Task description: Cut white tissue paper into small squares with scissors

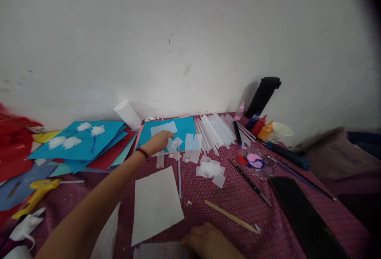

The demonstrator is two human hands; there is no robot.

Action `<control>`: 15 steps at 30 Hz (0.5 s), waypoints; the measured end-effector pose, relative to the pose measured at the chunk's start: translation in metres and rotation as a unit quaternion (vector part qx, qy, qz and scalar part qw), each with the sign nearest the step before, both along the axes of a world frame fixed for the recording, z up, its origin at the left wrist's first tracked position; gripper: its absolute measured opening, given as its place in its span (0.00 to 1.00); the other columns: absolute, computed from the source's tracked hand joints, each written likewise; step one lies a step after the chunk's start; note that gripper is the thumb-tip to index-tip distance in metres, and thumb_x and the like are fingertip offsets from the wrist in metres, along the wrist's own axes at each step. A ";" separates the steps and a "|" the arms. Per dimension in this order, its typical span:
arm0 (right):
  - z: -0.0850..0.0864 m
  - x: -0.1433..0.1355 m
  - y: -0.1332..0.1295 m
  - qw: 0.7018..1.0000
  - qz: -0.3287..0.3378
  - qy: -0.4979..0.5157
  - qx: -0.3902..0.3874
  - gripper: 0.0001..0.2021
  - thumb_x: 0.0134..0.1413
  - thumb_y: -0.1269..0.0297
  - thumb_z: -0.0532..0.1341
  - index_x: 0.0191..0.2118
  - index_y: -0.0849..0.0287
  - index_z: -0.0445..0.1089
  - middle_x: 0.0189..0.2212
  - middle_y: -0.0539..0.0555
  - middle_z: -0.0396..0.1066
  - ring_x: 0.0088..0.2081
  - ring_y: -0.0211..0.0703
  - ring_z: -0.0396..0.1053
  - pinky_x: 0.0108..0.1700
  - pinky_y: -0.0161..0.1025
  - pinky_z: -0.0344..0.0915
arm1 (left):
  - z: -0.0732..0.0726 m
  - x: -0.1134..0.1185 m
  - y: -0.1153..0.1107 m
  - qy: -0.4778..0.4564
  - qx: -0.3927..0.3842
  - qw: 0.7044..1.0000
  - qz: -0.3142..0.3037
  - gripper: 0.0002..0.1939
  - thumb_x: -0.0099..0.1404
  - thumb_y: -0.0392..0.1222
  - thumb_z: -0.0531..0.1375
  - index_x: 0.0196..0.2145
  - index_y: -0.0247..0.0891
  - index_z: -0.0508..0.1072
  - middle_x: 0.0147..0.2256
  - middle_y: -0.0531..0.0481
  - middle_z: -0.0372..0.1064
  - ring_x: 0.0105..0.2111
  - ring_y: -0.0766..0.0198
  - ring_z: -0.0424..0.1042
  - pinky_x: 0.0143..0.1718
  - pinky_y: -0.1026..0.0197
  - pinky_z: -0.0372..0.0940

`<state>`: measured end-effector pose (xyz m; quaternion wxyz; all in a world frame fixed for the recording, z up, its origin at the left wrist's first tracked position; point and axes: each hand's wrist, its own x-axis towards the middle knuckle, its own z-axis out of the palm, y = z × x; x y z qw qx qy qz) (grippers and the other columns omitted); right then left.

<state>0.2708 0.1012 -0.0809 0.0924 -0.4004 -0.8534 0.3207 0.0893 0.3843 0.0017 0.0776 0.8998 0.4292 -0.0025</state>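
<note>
My left hand (159,140) reaches forward over the red checked cloth (268,227), its fingertips at small white paper pieces (190,145) lying on the edge of a blue card sheet (166,132). I cannot tell whether it grips one. My right hand (208,241) rests near the front edge, fingers curled, on a white sheet (160,251). A larger white paper sheet (156,203) lies between the hands, with a thin white strip (179,173) beside it.
Rolled white paper sticks (214,130) lie by the wall. Paint bottles (258,126), a black flask (263,94), a white cup (281,132), brushes (250,181), a wooden stick (230,216) and a black phone (303,215) sit right. Coloured card sheets (80,143) and a yellow glue gun (37,193) sit left.
</note>
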 end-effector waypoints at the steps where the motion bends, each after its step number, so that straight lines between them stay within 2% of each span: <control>1: -0.001 0.000 0.000 1.000 0.002 0.002 0.008 0.11 0.55 0.68 0.61 0.44 0.53 0.73 0.35 0.50 0.78 0.36 0.42 0.73 0.37 0.34 0.60 | -0.001 0.001 0.004 0.015 -0.004 1.000 -0.012 0.25 0.55 0.23 0.49 0.47 0.37 0.72 0.49 0.44 0.71 0.50 0.56 0.66 0.52 0.57 0.59; 5: -0.006 0.000 -0.003 0.999 -0.003 0.010 0.038 0.09 0.55 0.67 0.62 0.43 0.51 0.73 0.34 0.48 0.77 0.33 0.40 0.73 0.36 0.33 0.59 | -0.005 0.007 0.016 0.068 -0.019 0.997 -0.042 0.28 0.51 0.22 0.54 0.49 0.41 0.71 0.50 0.45 0.70 0.51 0.55 0.66 0.51 0.58 0.60; 10: -0.004 0.000 -0.005 0.999 -0.015 0.004 0.031 0.07 0.54 0.65 0.64 0.41 0.49 0.73 0.33 0.46 0.77 0.32 0.39 0.72 0.36 0.34 0.59 | -0.008 0.008 0.021 0.115 -0.027 0.993 -0.014 0.23 0.59 0.28 0.55 0.52 0.38 0.67 0.43 0.41 0.73 0.44 0.52 0.71 0.42 0.55 0.65; 13: -0.001 0.000 -0.003 1.000 -0.009 0.003 0.027 0.08 0.55 0.65 0.63 0.42 0.51 0.73 0.33 0.47 0.77 0.33 0.40 0.72 0.36 0.34 0.59 | -0.008 0.006 0.019 0.129 -0.032 0.991 0.007 0.16 0.65 0.36 0.56 0.51 0.36 0.66 0.43 0.44 0.71 0.41 0.57 0.72 0.41 0.53 0.67; 15: -0.001 0.000 -0.002 1.000 -0.001 0.005 0.026 0.09 0.55 0.66 0.62 0.43 0.52 0.73 0.34 0.48 0.77 0.34 0.40 0.72 0.36 0.34 0.59 | -0.007 0.004 0.018 0.135 -0.032 0.990 0.015 0.16 0.67 0.42 0.57 0.51 0.35 0.67 0.45 0.44 0.69 0.41 0.59 0.72 0.41 0.51 0.68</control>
